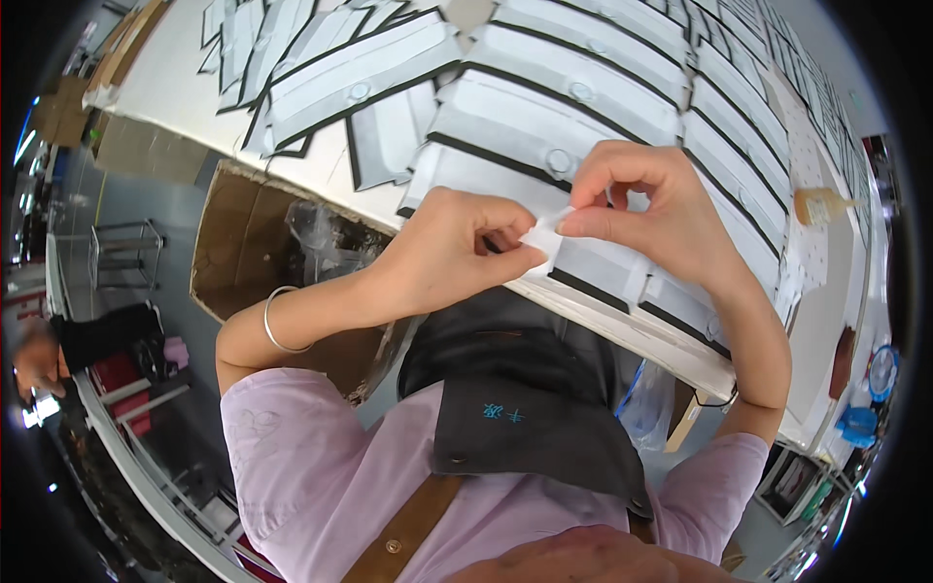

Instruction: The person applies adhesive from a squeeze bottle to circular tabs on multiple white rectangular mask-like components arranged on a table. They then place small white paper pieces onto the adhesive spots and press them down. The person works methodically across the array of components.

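A small white piece [544, 237], thin like paper or film, is held up between my two hands over the table's near edge. My left hand [457, 243] pinches its lower left side between thumb and fingers. On the other side, my right hand [656, 209] grips its upper right corner with thumb and forefinger. Beneath and beyond the hands lie overlapping rows of flat white panels [525, 119] with black edge strips. Several carry a small clear ring [560, 161] on the face. My right hand is closest to one of these rings.
A loose pile of similar panels [360, 70] covers the table's far left. An open cardboard box [233, 238] with clear plastic inside stands below the left edge. A bottle of yellowish liquid [821, 206] is at the right. Another person [39, 360] is at the far left.
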Available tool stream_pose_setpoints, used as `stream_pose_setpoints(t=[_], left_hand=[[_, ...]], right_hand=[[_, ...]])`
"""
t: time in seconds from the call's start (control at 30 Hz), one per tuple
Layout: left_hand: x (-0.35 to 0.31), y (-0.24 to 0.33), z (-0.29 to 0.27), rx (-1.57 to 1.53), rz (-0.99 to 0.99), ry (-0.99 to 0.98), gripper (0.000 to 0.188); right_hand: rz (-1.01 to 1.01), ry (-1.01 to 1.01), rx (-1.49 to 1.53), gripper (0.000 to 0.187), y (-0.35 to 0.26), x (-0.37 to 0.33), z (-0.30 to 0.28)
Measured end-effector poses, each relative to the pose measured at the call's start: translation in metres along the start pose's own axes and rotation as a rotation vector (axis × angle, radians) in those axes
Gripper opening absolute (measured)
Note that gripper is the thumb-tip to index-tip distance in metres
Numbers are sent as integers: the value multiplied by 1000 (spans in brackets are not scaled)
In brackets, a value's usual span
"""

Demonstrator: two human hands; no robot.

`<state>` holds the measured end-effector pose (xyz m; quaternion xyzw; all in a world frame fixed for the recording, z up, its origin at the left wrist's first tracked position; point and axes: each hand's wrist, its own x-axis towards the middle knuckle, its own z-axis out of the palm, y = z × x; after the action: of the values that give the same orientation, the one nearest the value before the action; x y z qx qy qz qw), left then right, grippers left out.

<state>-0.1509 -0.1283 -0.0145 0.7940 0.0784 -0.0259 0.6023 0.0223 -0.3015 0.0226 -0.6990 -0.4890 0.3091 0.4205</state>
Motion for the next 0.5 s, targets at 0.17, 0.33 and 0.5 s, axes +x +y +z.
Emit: stream_pose_setpoints(t=[0.17,0.33,0.5], left_hand=[[-41,-21,-32,132,81,107,11],[-52,-41,-59,455,371,221,16],[-35,-53,-83,593,443,309,25]], right_hand=[[114,-57,138,18,2,67,17],[-54,-150,-82,20,32,122,18],[100,-109,-187,24,27,143,13]])
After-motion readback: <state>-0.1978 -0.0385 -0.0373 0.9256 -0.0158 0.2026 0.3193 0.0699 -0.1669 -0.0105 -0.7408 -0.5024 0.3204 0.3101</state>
